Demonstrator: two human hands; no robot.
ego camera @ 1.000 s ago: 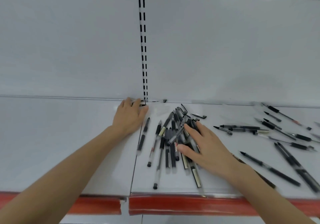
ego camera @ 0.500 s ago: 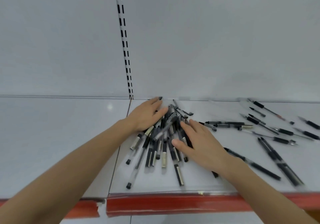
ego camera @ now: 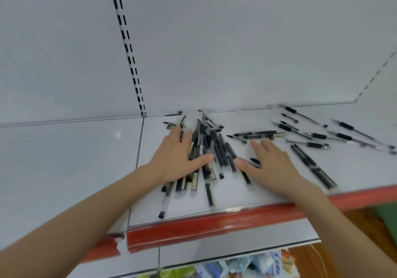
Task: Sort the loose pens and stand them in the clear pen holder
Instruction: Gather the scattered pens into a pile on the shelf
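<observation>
pressing flat with straight fingers, the left hand (ego camera: 176, 157) rests on the pen pile (ego camera: 218, 149) near the front edge of the shelf (ego camera: 354, 170); the right hand (ego camera: 272, 166) lies flat and empty just beside it; loose pens (ego camera: 318, 136) lie toward the right edge.

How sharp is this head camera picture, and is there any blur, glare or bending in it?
Head view: motion blur smears the scattered pens at right and the pen pile between the left hand and right hand; a soft glare spot sits on the shelf; the wide lens bows the slotted upright; lighting is even, shadows faint.
</observation>
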